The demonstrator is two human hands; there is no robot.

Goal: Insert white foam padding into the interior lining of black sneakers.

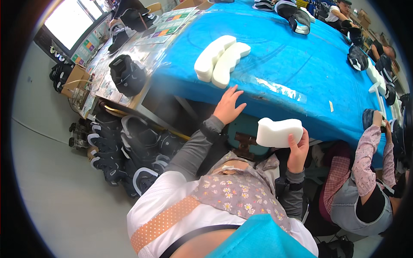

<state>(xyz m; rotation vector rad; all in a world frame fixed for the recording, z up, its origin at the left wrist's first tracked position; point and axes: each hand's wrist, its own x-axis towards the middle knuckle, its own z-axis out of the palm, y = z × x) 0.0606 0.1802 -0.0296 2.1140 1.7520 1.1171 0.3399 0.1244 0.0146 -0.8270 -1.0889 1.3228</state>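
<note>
In my right hand [298, 151] is a white foam block [278, 133] with a notched, wavy edge, held up in front of my body near the table's front edge. My fingers and thumb close around its right end. My left hand [230, 105] reaches over the edge of the blue-covered table [275, 56] with its fingers apart and nothing in it. Just beyond its fingertips lie two curved stacks of white foam pieces, a left foam stack [214, 58] and a right foam stack [231, 65], touching side by side.
A dark shoe [127, 75] stands on the side table at left, with a pile of dark shoes [116, 150] below. More shoes [294, 17] sit at the table's far side. On the right, a co-worker [365, 185] handles a dark shoe [368, 118] at the edge.
</note>
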